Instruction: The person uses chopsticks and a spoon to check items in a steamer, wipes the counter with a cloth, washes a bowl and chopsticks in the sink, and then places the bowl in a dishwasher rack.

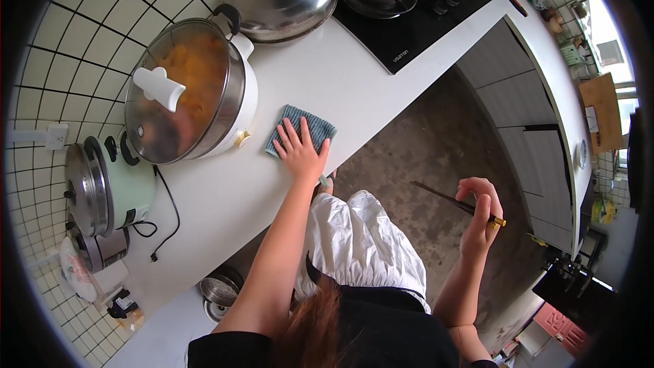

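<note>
My left hand (301, 153) lies flat on a folded blue-grey ribbed cloth (319, 127), fingers spread. The cloth rests on the white countertop (347, 97) near its front edge. Over the floor at the right, my right hand (480, 209) is closed around dark chopsticks (442, 195) with gold-coloured ends. Just left of the cloth stands a white electric pot (244, 107) with a gold-coloured knob. Its glass lid (168, 128) is fogged, and orange-yellow food shows through it.
A large lidded steel pan (291, 5) stands behind, beside a black gas hob (398, 25). Along the tiled wall are a pale green cooker (127, 189) and a loose black power cord (176, 209). Grey cabinets (526, 97) line the opposite side.
</note>
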Tool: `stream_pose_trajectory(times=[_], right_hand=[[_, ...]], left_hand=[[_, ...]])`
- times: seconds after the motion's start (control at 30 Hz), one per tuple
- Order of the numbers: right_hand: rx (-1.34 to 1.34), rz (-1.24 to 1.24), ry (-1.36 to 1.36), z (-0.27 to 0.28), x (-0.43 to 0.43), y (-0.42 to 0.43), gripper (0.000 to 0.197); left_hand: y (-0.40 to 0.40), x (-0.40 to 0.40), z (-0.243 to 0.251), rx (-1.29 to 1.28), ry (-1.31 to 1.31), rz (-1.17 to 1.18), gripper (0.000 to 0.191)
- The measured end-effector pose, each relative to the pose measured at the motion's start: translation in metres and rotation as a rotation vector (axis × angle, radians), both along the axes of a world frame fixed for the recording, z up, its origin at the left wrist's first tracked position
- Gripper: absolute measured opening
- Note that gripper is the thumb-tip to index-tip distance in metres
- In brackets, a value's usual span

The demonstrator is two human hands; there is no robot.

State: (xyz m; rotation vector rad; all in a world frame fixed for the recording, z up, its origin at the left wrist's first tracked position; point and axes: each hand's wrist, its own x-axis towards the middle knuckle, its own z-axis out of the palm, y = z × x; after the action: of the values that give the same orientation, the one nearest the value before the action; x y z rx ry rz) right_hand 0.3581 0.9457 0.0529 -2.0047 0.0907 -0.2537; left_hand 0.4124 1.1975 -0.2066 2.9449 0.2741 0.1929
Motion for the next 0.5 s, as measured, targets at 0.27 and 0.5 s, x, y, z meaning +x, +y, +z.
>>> stream_pose_trajectory(times=[0.27,0.5], right_hand=[[0.003,-0.018,0.036,0.003,-0.012,0.001,0.041],[-0.012,-0.157,0.089,-0.01,-0.024,-0.012,0.044]], left_hand=[[0.027,0.093,-0.008,0.054,-0.004,0.068,0.077],[-0.023,0.158,-0.011,0.017,0.002,-0.215,0.08]])
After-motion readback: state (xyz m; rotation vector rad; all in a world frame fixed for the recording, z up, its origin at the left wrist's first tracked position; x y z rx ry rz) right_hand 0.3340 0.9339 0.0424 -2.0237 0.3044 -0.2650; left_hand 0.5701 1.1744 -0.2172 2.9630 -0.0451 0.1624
